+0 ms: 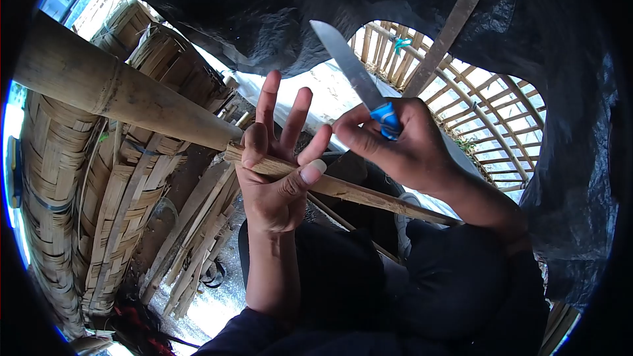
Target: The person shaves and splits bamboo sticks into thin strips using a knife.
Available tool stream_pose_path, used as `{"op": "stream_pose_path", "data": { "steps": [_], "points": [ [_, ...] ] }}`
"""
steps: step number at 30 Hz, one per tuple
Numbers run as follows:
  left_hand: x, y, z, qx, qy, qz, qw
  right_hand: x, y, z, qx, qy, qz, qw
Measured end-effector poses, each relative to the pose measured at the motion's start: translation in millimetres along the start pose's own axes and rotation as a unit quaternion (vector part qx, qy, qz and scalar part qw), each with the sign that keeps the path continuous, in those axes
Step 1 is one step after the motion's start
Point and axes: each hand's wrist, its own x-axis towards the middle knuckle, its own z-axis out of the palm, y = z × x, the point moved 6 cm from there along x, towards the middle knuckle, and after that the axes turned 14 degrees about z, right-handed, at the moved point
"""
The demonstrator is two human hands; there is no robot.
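Observation:
My left hand (273, 194) is turned palm up, with a split bamboo strip (356, 192) lying across it. The thumb and a bent finger lie over the strip, while the other fingers stretch upward, spread apart. The strip slants from the bamboo pole's end down to the right, over my lap. My right hand (402, 148) is closed round the blue handle of a knife (349, 64). Its blade points up and to the left, above the strip and apart from it. The fingertips of both hands are close together.
A thick bamboo pole (132, 95) reaches in from the left, its end by my left hand. Woven bamboo baskets (59, 178) stand at left, with split bamboo pieces (198, 244) beside them. Black plastic sheeting (264, 13) hangs ahead, and an open bamboo lattice (484, 118) shows behind it.

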Motion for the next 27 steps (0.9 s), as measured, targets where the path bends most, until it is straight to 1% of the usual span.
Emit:
{"op": "stream_pose_path", "data": {
  "steps": [1, 2, 3, 4, 6, 7, 9, 12, 13, 15, 18, 21, 23, 27],
  "points": [
    [0.7, -2.5, -1.5, 0.000, 0.000, -0.001, 1.000, 0.0, -1.6, 2.2, -0.010, 0.009, -0.056, 0.998],
    [1.4, -4.8, -0.4, 0.002, -0.037, 0.007, 0.999, -1.3, -4.4, 2.2, -0.009, 0.009, -0.054, 0.998],
    [1.9, -6.2, 1.3, 0.004, -0.074, 0.016, 0.997, -2.2, -6.5, 2.5, 0.019, -0.010, -0.016, 1.000],
    [2.5, -7.2, -0.3, 0.004, -0.073, 0.015, 0.997, -3.2, -6.7, 3.3, 0.048, -0.029, 0.022, 0.998],
    [2.6, -7.5, 1.3, -0.032, -0.095, 0.021, 0.995, -4.8, -6.7, 3.1, 0.051, -0.034, 0.032, 0.998],
    [2.0, -8.2, 2.2, -0.031, -0.094, 0.020, 0.995, -4.9, -5.7, 3.6, 0.053, -0.040, 0.036, 0.997],
    [1.3, -8.8, 4.1, -0.077, -0.071, 0.012, 0.994, -5.0, -3.4, 5.1, 0.056, -0.047, 0.042, 0.996],
    [1.2, -10.3, 4.7, -0.085, -0.066, 0.006, 0.994, -5.5, -0.8, 4.6, 0.067, -0.038, 0.048, 0.996],
    [1.6, -10.9, 3.9, -0.085, -0.065, 0.005, 0.994, -5.9, -1.7, 4.8, 0.073, -0.044, 0.049, 0.995],
    [2.4, -10.1, 4.1, -0.047, -0.095, 0.017, 0.994, -6.6, -2.7, 4.8, 0.079, -0.052, 0.051, 0.994],
    [2.9, -8.9, 5.1, -0.062, -0.097, 0.019, 0.993, -7.0, -2.8, 4.8, 0.070, -0.058, 0.053, 0.994],
    [2.1, -9.4, 2.6, -0.068, -0.085, 0.021, 0.994, -6.6, -3.5, 5.5, 0.068, -0.054, 0.051, 0.995],
    [2.0, -9.7, 1.4, -0.069, -0.085, 0.021, 0.994, -6.6, -6.1, 5.4, 0.073, -0.054, 0.032, 0.995],
    [1.4, -9.1, 2.0, -0.061, -0.069, 0.014, 0.996, -6.8, -4.4, 7.4, 0.083, -0.079, 0.055, 0.992]
  ]
}}
